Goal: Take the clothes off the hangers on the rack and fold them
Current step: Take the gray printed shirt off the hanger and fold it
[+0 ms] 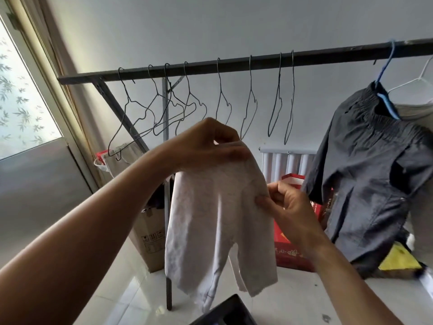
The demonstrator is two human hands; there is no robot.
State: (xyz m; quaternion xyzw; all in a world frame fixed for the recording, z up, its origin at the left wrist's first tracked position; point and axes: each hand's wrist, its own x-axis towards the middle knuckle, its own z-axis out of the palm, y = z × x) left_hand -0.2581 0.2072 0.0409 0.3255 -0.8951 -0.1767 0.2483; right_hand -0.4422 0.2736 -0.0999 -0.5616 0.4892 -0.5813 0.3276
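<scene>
A small white pair of pants hangs in the air in front of me, off any hanger, legs down. My left hand pinches its waistband at the top. My right hand grips its right edge lower down. Behind it runs the dark rack bar with several bare wire hangers. At the right a dark grey garment hangs on a blue hanger. A white hanger beside it carries a pale garment, mostly cut off by the frame.
A cardboard box and a red gift bag stand on the tiled floor below the rack. A white radiator is on the back wall. A window is at the left. A dark object sits at the bottom edge.
</scene>
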